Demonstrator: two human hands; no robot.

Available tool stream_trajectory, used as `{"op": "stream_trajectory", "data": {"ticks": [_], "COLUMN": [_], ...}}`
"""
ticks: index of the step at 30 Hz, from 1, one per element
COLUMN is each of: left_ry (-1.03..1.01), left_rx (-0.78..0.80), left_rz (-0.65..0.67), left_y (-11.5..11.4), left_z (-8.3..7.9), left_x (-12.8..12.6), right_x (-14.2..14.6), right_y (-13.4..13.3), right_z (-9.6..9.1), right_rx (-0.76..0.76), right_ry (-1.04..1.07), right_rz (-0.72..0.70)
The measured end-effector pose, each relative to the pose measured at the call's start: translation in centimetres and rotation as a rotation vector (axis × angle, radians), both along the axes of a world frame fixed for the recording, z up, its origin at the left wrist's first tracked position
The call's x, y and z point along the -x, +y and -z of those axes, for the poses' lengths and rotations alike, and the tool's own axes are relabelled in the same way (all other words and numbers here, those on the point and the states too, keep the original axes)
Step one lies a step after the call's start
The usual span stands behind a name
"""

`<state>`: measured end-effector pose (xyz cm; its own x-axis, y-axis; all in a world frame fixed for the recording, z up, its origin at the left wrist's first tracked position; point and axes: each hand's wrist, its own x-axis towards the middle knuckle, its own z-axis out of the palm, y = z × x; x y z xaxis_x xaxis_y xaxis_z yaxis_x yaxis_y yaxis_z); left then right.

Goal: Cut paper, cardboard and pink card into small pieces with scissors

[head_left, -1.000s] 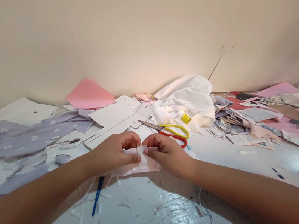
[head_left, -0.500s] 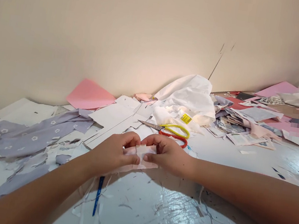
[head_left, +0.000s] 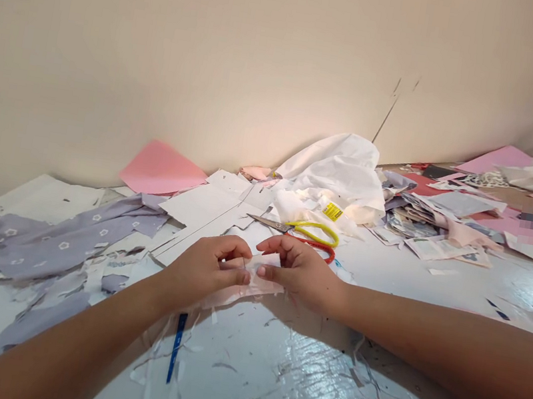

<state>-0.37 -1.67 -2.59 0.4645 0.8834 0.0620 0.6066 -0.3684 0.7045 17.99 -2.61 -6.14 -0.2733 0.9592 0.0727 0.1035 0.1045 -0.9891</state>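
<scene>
My left hand (head_left: 204,271) and my right hand (head_left: 298,271) meet at the middle of the white table, both pinching a small pale pink piece of paper (head_left: 245,288) that lies flat under them. Thumbs and forefingers are pressed together on its upper edge. Just behind my right hand lie scissors (head_left: 309,233) with yellow and red handles. A blue pen (head_left: 175,347) lies on the table below my left wrist.
Lilac patterned paper (head_left: 63,238) and scraps spread at the left. White card sheets (head_left: 209,207) and a pink sheet (head_left: 160,169) lie against the beige wall. A crumpled white bag (head_left: 342,171) and paper piles (head_left: 446,214) sit at the right. Thin offcuts litter the near table.
The fingers of both hands have shifted slightly on the pink paper; the right forefinger has lifted and stretched out a little. The paper lies flatter than before.
</scene>
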Motion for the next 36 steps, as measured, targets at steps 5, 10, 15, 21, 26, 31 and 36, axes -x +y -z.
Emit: {"op": "stream_trajectory", "data": {"ticks": [5,10,15,21,26,31,36], "left_ry": [0.002,0.085,0.093,-0.030,0.048,0.074,0.175], "left_rx": [-0.011,-0.088,-0.096,-0.029,-0.245,-0.299,-0.291], "left_rz": [0.042,0.137,0.060,-0.084,-0.103,-0.099,-0.143], "left_y": [0.1,0.0,-0.4,-0.5,-0.5,-0.9,-1.5], "left_z": [0.0,-0.4,-0.1,0.5,0.6,0.7,0.8], "left_x": [0.1,0.0,-0.2,-0.4,-0.7,-1.1,-1.2], "right_x": [0.0,0.1,0.0,0.2,0.3,0.3,0.4], "right_y": [-0.1,0.0,0.1,0.0,0.4,0.1,-0.5], "right_z": [0.0,0.3,0.1,-0.6,-0.1,0.3,0.1], "right_rx": [-0.001,0.018,0.036,0.169,0.174,0.087,0.102], "right_ry": [0.054,0.102,0.075,0.185,0.196,0.114,0.103], "right_rz": [-0.039,-0.061,-0.004,-0.150,-0.133,-0.106,-0.071]}}
